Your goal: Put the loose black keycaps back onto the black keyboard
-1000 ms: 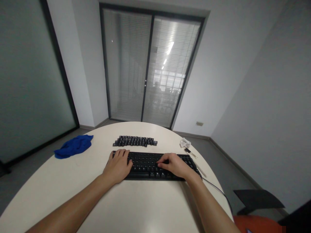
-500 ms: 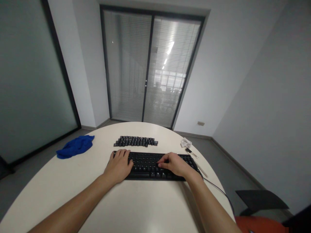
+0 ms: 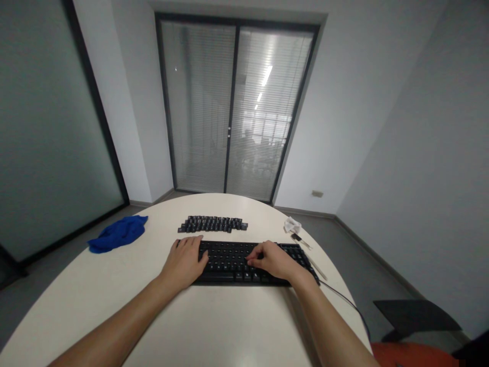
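A black keyboard (image 3: pixel 221 278) lies across the table before me, with its bottom row of keys showing under the spacebar line. My left hand (image 3: pixel 185 259) rests flat over its left end, fingers stretched towards the far edge and thumb apart on the keys. Over the right-middle part, my right hand (image 3: pixel 269 259) is closed in a pinch, thumb and forefinger down at a small black keycap whose outline is mostly hidden by the fingertips. Behind the keyboard, loose black keycaps (image 3: pixel 212 224) stand in several rows on the table.
A blue cloth (image 3: pixel 119 234) lies at the left of the round white table (image 3: pixel 214 326). Right of the keyboard are crumpled white tissue (image 3: pixel 292 225), a small dark-headed brush (image 3: pixel 297 238) and a thin pale stick (image 3: pixel 318 267). A cable (image 3: pixel 340 294) runs off the right edge, near a chair (image 3: pixel 416 313).
Both hands stay at nearly the same places on the keyboard; the left fingers have drawn slightly closer together. The view has shifted slightly.
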{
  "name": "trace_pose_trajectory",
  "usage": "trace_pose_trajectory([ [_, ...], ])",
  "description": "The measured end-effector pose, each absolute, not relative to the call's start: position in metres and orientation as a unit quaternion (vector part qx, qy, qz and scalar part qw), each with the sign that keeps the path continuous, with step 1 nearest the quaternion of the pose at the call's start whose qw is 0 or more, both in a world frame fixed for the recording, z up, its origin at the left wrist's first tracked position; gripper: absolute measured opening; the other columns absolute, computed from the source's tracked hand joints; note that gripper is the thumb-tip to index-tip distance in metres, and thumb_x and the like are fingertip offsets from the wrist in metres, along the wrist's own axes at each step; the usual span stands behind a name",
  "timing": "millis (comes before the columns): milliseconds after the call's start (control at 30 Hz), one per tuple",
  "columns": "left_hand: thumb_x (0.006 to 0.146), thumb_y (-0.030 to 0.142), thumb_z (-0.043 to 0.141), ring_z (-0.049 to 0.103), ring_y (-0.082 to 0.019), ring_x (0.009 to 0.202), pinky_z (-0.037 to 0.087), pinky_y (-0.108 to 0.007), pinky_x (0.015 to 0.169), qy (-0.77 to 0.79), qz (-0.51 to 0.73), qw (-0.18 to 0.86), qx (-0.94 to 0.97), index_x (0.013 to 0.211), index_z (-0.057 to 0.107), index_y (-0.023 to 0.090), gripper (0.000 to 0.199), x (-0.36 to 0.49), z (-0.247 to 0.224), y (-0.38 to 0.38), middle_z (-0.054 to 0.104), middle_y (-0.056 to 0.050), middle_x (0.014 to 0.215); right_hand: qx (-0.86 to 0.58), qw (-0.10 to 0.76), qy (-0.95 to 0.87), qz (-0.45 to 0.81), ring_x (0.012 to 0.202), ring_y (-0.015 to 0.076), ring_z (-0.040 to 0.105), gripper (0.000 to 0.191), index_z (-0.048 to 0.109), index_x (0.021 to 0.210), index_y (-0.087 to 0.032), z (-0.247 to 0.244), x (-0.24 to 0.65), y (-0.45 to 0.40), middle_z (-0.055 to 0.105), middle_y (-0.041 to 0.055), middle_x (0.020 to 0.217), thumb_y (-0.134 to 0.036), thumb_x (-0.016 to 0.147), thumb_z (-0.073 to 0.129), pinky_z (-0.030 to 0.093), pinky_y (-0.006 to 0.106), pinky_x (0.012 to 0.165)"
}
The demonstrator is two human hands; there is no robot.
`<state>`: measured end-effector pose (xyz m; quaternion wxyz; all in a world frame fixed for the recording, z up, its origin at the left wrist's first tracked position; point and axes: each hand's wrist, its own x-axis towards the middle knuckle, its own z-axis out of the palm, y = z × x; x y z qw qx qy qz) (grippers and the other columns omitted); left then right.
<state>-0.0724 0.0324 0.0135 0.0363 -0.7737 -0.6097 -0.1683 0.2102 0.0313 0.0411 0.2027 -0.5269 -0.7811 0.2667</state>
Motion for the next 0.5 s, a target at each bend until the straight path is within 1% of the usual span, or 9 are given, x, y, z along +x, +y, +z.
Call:
trace_pose_trajectory([
  [67, 0.094, 0.039, 0.045, 0.059, -0.032, 0.121, 0.036, -0.050, 0.110, -0.615, -0.175, 0.031, -0.768, 0.134, 0.056, 0.013, 0.049, -0.073, 0.018, 0.034, 0.065, -0.016, 0.131, -0.517, 0.206, -0.793, 0.247, 0.078, 0.0210, 0.071, 0.017, 0.081, 0.089, -0.022, 0.042, 0.212, 0.030, 0.079, 0.0031, 0.085, -0.030, 0.078, 0.071, 0.050, 0.029, 0.072],
  [200, 0.094, 0.036, 0.046, 0.062, -0.030, 0.115, 0.043, -0.045, 0.103, -0.602, -0.202, 0.042, -0.772, 0.130, 0.059, 0.015, 0.043, -0.070, 0.028, 0.039, 0.067, -0.013, 0.128, -0.479, 0.211, -0.833, 0.178, 0.089, 0.0225, 0.069, 0.015, 0.081, 0.088, -0.025, 0.044, 0.214, 0.029, 0.079, 0.0025, 0.089, -0.027, 0.080, 0.069, 0.049, 0.031, 0.083],
  [267, 0.095, 0.032, 0.047, 0.062, -0.029, 0.112, 0.046, -0.042, 0.099, -0.578, -0.210, 0.049, -0.787, 0.127, 0.060, 0.017, 0.038, -0.065, 0.033, 0.045, 0.068, -0.011, 0.124, -0.457, 0.210, -0.847, 0.172, 0.092, 0.0225, 0.068, 0.016, 0.081, 0.090, -0.025, 0.045, 0.215, 0.030, 0.079, 0.0022, 0.090, -0.026, 0.082, 0.067, 0.048, 0.031, 0.087],
  [367, 0.095, 0.027, 0.050, 0.061, -0.027, 0.110, 0.045, -0.040, 0.097, -0.524, -0.195, 0.063, -0.826, 0.122, 0.064, 0.021, 0.031, -0.053, 0.041, 0.060, 0.069, -0.008, 0.116, -0.438, 0.216, -0.856, 0.168, 0.093, 0.0217, 0.067, 0.019, 0.081, 0.092, -0.026, 0.045, 0.217, 0.030, 0.078, 0.0019, 0.092, -0.024, 0.085, 0.063, 0.046, 0.031, 0.090],
  [500, 0.093, 0.022, 0.054, 0.061, -0.027, 0.107, 0.046, -0.039, 0.095, -0.498, -0.140, 0.091, -0.851, 0.111, 0.068, 0.022, 0.023, -0.036, 0.048, 0.086, 0.070, -0.008, 0.110, -0.458, 0.222, -0.849, 0.141, 0.092, 0.0223, 0.066, 0.019, 0.079, 0.091, -0.022, 0.043, 0.219, 0.031, 0.077, 0.0054, 0.092, -0.022, 0.085, 0.061, 0.046, 0.031, 0.087],
])
